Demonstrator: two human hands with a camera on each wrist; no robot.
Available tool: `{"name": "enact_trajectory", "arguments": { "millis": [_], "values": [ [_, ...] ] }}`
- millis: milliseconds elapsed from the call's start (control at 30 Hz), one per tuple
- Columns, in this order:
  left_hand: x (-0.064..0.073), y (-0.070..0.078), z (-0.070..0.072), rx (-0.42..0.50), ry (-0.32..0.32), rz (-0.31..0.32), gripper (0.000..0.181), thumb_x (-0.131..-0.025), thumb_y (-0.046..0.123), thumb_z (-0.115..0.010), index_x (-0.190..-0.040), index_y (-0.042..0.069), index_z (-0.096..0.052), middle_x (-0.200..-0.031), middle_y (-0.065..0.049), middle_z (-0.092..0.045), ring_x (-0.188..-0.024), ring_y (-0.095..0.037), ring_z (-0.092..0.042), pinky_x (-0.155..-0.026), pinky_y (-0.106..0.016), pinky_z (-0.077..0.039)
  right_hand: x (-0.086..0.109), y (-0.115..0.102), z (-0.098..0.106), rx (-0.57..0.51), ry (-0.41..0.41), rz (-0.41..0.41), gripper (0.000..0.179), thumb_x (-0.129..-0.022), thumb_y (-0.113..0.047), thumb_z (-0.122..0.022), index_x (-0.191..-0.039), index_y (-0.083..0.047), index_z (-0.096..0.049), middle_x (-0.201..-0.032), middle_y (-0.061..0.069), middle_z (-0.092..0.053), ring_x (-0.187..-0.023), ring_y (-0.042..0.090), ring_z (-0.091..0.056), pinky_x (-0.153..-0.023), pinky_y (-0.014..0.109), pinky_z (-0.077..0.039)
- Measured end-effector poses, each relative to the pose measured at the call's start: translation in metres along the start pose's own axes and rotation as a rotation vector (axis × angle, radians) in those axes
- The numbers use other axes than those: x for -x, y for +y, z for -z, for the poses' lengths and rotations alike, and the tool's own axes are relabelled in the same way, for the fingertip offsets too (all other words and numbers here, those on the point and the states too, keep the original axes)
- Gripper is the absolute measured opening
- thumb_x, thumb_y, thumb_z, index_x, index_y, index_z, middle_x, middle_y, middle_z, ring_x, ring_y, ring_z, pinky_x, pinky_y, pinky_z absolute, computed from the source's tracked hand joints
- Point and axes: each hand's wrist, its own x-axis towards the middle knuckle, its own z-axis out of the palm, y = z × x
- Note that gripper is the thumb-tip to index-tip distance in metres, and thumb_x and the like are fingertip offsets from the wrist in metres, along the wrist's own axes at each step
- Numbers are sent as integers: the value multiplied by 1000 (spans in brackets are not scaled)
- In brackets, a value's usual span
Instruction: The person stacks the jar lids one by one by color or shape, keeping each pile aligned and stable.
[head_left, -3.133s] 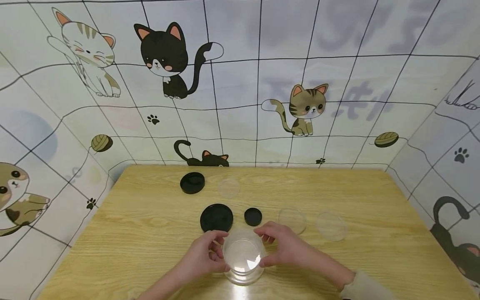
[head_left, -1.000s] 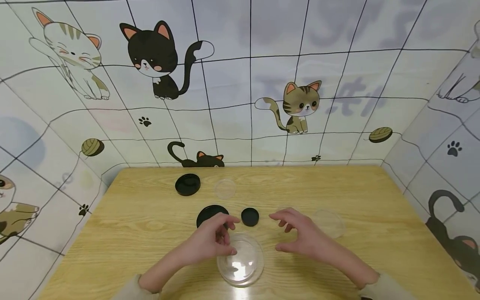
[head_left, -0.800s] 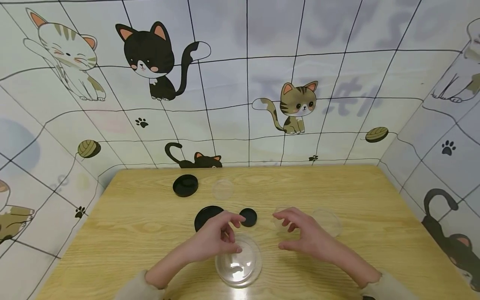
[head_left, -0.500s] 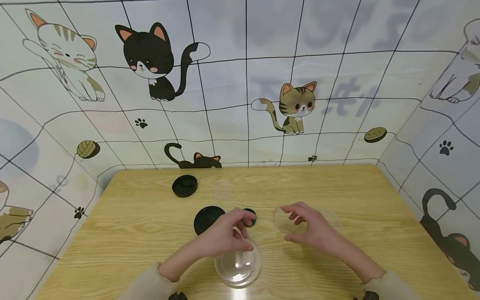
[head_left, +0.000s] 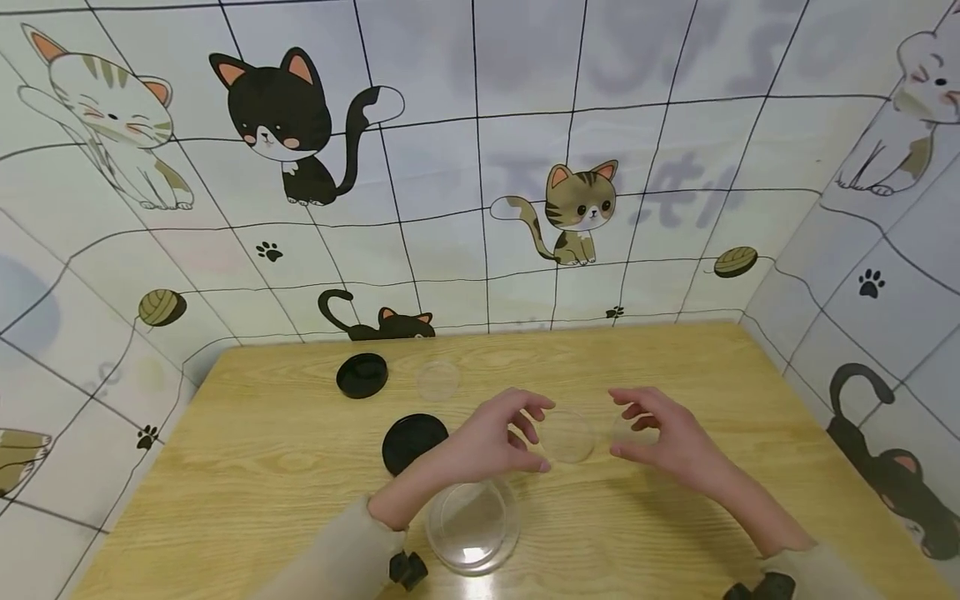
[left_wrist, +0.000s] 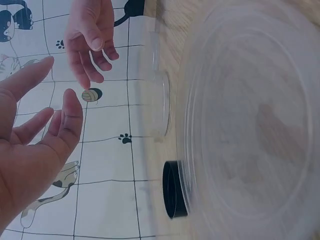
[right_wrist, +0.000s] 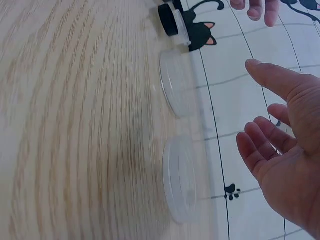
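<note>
In the head view, my left hand (head_left: 498,437) hovers over the middle of the table, fingers loosely bent and nothing between them. It hides the small black round lid. Nearest it on the right lies a flat clear round dish (head_left: 570,437). My right hand (head_left: 671,437) hangs further right with thumb and fingers apart, overlapping another clear round dish (head_left: 633,432) in this view. Close to the front sits a stack of clear round dishes (head_left: 472,525), a smaller one over a wider one. That stack's clear rim (left_wrist: 192,100) looms large in the left wrist view.
A large black round lid (head_left: 412,440) lies left of my left hand. Further back are another black lid (head_left: 362,375) and a small clear disc (head_left: 438,381). A cat-patterned cloth wall (head_left: 480,167) stands behind the wooden table (head_left: 262,467) and along its sides.
About three seconds ago both hands held the clear dish at the front. They have let go and moved right and away from me, side by side. The dishes stay put; the head view has shifted.
</note>
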Motion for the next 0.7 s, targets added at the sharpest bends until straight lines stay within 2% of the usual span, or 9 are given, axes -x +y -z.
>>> {"name": "enact_trajectory", "arguments": {
  "millis": [133,267,367,533,700],
  "values": [
    [-17,-6,-7,46,3,6,65,-82,5,-87,-140,9,-57,-117,0,-55,-94,-12,-63,-81,-26,-56,6,7,8,26,17,-32,67,-80,-14,-90,-139,-6,-60,-127,12,-62,-101,23,-60,-85,30,-55],
    [-33,-13,-12,109,13,20,65,-81,2,-86,-139,5,-57,-116,-2,-55,-93,-13,-63,-80,-26,-57,10,11,14,55,24,-38,67,-80,-13,-90,-139,-3,-59,-127,15,-62,-100,26,-61,-84,30,-55],
    [-43,-17,-16,150,7,35,65,-82,1,-85,-140,3,-56,-118,-5,-55,-94,-13,-63,-80,-25,-56,11,13,17,59,17,-77,67,-81,-14,-89,-139,-1,-58,-129,18,-61,-101,30,-61,-85,33,-56],
    [-60,-16,-28,144,-17,48,67,-82,2,-85,-142,5,-55,-129,-7,-55,-100,-13,-64,-80,-25,-57,15,19,21,39,-16,-156,70,-83,-17,-88,-142,-1,-56,-133,20,-59,-105,34,-60,-88,38,-55],
    [-81,-18,-44,99,-24,64,70,-81,4,-87,-143,7,-54,-140,-10,-52,-108,-17,-65,-78,-23,-56,18,27,25,52,-7,-162,69,-82,-16,-88,-141,-1,-57,-133,21,-59,-104,34,-61,-86,34,-56]
  ]
}}
